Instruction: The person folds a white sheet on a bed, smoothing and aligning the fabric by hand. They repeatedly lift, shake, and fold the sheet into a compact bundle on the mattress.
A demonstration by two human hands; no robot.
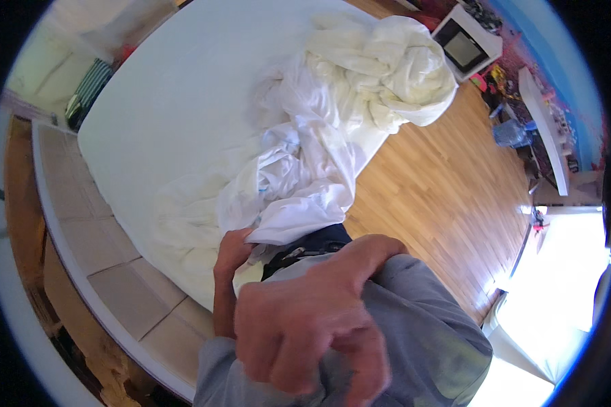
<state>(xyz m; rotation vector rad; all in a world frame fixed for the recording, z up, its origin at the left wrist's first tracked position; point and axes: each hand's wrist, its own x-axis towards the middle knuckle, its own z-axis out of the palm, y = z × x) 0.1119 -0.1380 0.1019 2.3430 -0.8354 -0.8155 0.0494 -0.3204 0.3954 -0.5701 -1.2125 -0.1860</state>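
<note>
My left hand (234, 252) grips the near edge of a bunched white fabric cover (305, 203), at the side of the bed close to my body. The cover's folds spread away over the mattress, and an opening with inner folds shows in its middle. My right hand (305, 325) is raised close to the camera, in front of my grey top. Its fingers are bent, with a gap between the thumb side and the others, and nothing shows in it. The palm is hidden.
A cream quilt (397, 76) lies heaped at the bed's far right corner. The white-sheeted mattress (173, 102) has a padded beige bed edge (127, 285) on its left. Wood flooring (438, 193) runs to the right, towards a white shelf (545, 132) and a blue-tinted water bottle (511, 133).
</note>
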